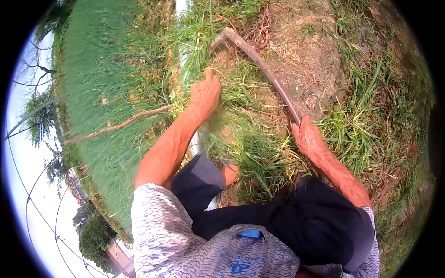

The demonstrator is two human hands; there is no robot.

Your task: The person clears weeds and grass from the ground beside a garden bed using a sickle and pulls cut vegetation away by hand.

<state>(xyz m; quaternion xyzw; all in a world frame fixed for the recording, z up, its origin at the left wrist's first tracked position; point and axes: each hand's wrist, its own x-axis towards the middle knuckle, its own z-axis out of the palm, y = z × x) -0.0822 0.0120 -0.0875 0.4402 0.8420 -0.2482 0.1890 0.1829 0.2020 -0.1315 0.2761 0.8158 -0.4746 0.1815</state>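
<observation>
My right hand (307,134) is wrapped round the lower end of a long curved wooden handle (266,72). The handle runs up and left to a bent head near the grass at the top middle; any blade there is hidden or too small to tell. My left hand (206,92) is closed at a clump of green grass (194,53), beside the handle's head, its index finger partly extended. Cut or loose grass (259,143) lies between my two hands, over the soil.
A pale pipe or strip (194,142) runs along the left side of the soil. Beyond it stands a dense green crop (102,65), with a thin stick (125,123) across it. Reddish roots or cord (265,28) lie at the top. My knees are bent below.
</observation>
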